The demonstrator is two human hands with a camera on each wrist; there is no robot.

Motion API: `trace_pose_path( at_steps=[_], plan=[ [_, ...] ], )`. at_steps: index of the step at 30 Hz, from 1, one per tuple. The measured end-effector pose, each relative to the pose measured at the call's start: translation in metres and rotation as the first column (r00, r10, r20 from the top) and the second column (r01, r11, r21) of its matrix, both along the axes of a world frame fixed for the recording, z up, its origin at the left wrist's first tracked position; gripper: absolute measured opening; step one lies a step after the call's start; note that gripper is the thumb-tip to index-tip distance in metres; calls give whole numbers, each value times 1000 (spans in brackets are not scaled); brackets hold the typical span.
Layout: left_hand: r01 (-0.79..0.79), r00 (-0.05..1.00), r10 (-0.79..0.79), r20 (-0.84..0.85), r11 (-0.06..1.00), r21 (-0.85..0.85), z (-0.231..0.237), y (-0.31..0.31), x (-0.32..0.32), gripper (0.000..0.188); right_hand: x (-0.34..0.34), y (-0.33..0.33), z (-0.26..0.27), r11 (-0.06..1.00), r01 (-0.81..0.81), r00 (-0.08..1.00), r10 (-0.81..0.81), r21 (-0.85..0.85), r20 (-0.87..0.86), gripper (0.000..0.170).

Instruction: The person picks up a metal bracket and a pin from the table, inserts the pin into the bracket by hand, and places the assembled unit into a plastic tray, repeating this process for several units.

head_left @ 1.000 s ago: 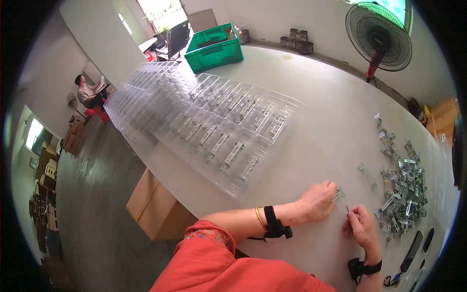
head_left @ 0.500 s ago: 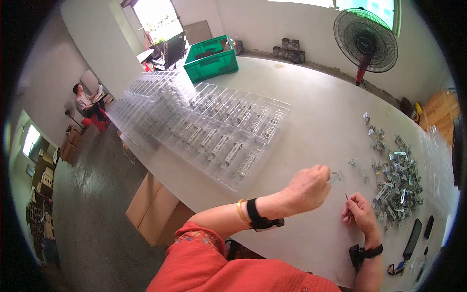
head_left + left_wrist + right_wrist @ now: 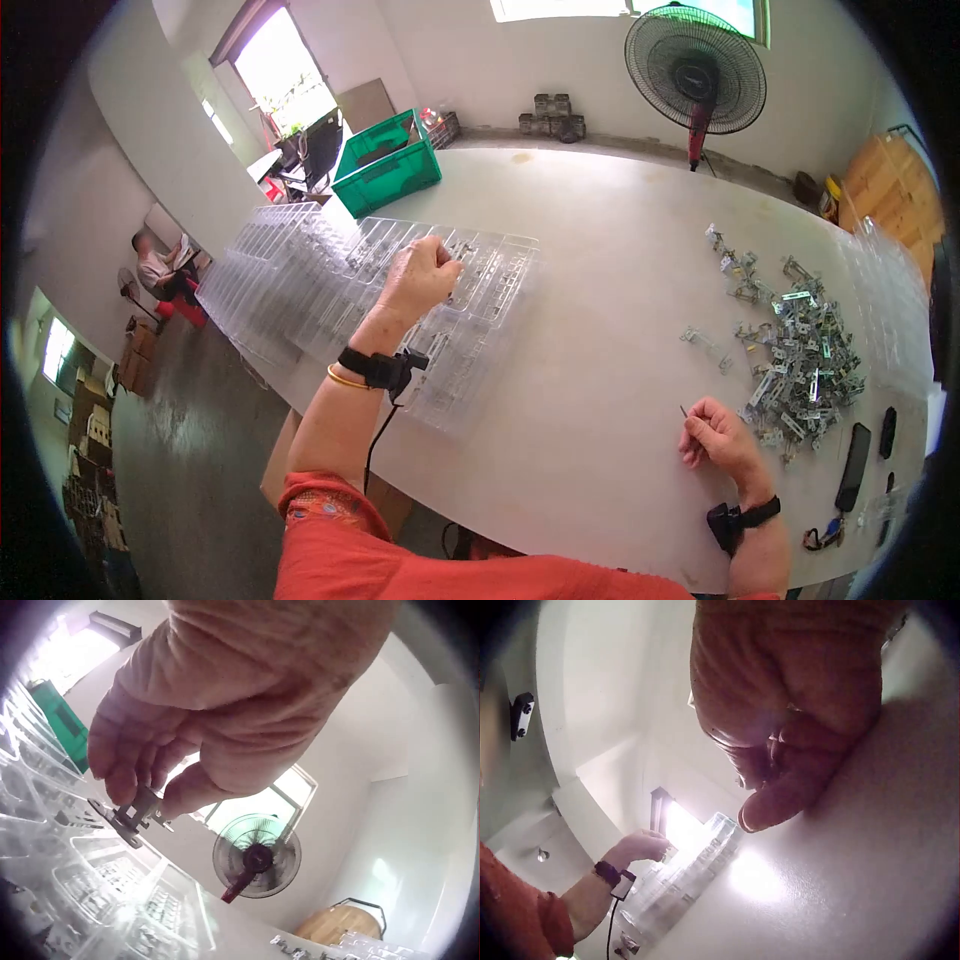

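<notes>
My left hand [image 3: 422, 275] is over the clear plastic compartment tray [image 3: 450, 395]. In the left wrist view its thumb and fingers pinch a small metal bracket [image 3: 135, 814] just above the compartments. Similar metal parts lie in many of the compartments. Low over the table at the right, my right hand [image 3: 718, 435] has its fingers curled round a thin dark rod [image 3: 684, 410], whose tip sticks out past the fingers. In the right wrist view the curled fingers [image 3: 780, 802] hide the rod. Beside this hand lies a pile of metal brackets [image 3: 800, 365].
A loose bracket [image 3: 707, 345] lies left of the pile. At the table's far end stands a green crate [image 3: 390, 180]. Clear plastic bags [image 3: 890, 300] and a dark flat tool [image 3: 853, 468] lie along the right edge. A fan [image 3: 695, 75] stands behind.
My left hand has moved left and away from me, from near the right hand to over the tray, carrying the bracket. The right hand keeps its grip on the rod beside the pile.
</notes>
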State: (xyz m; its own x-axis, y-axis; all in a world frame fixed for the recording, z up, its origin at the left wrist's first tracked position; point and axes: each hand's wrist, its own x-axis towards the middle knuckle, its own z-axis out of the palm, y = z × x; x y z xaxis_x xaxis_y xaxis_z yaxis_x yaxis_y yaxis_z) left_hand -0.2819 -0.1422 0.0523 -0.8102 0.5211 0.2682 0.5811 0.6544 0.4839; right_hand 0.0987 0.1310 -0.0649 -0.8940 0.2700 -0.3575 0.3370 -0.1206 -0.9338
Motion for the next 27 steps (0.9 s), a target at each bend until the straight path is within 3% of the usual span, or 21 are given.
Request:
trace_pose_path(
  at_steps=[5,19,22,25,27],
  plan=[
    [-3,999,8,50,993,-116,-37,4,-41,24,1,0,-2,1000,19,1000,-19,-22,0,15],
    [61,998,-65,-15,977,-203,-42,28,-46,27,2,-6,6,999,7,1000,-7,40,11,15],
    [50,998,-38,43,941,-335,-44,37,-42,31,2,-6,2,999,14,1000,-15,45,9,16],
    [-18,999,-1,-53,929,-369,-49,40,-34,31,1,-5,1,999,12,1000,-12,30,-1,16],
    [-57,973,-10,-232,958,-280,-47,38,-24,29,1,-4,-1,999,7,1000,-7,34,6,16]
  ],
)
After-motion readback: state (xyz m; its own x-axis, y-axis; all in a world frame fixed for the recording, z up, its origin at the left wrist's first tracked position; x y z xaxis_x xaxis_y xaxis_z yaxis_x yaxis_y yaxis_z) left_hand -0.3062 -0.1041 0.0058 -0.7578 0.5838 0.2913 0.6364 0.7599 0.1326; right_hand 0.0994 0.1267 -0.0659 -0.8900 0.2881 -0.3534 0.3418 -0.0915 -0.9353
